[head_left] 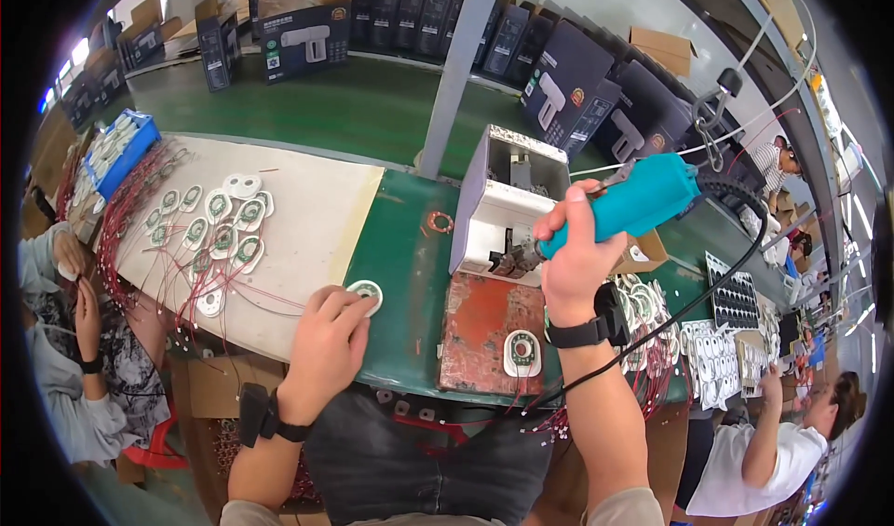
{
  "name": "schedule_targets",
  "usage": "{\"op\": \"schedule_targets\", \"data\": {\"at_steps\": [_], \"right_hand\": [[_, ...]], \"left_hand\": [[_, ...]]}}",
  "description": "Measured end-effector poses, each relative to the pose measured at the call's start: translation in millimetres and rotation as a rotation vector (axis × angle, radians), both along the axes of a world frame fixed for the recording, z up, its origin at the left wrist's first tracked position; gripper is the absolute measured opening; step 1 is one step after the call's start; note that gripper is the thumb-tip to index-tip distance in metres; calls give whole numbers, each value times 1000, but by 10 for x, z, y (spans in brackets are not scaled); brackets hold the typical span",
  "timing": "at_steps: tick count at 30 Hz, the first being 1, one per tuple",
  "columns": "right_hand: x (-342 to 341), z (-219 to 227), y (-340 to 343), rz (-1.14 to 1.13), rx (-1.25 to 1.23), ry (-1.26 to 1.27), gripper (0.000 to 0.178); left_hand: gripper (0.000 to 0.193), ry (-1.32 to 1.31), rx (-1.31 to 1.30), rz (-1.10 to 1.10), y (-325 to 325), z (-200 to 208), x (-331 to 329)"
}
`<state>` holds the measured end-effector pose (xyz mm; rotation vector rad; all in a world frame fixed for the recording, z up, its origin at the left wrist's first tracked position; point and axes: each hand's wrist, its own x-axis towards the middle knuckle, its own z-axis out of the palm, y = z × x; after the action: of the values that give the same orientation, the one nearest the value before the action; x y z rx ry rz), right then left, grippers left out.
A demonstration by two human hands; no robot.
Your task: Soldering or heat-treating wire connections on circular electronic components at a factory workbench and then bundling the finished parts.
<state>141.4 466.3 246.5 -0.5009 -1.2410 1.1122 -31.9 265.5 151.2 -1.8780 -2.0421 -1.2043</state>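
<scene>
In my right hand [582,251] is a teal electric screwdriver [638,202], its fingers wrapped round the body. The tip points down-left at the metal mechanism [510,258] in an open white box [494,221]; whether they touch, I cannot tell. My left hand [331,340] has curled fingers at the left edge of a white oval part [369,296] with a green ring circuit board, lying on the green mat [402,247]. A similar white part [522,352] rests on a worn red block [470,326] between my hands, red wires trailing from it.
Several wired white parts [222,208] lie on a pale sheet [317,191] at left, near a blue bin [130,154]. More are piled at right [644,307]. A black cable [684,307] crosses by my right forearm. Co-workers sit on both sides; a grey post [456,79] stands ahead.
</scene>
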Motion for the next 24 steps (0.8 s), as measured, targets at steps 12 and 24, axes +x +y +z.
{"op": "schedule_targets", "data": {"at_steps": [12, 24], "right_hand": [[-22, -58, -45, 13, 73, -81, 13], [262, -37, -774, 180, -183, -24, 14]], "left_hand": [[29, -151, 159, -154, 9, 264, 740], [29, -42, 132, -143, 133, 53, 1165]]}}
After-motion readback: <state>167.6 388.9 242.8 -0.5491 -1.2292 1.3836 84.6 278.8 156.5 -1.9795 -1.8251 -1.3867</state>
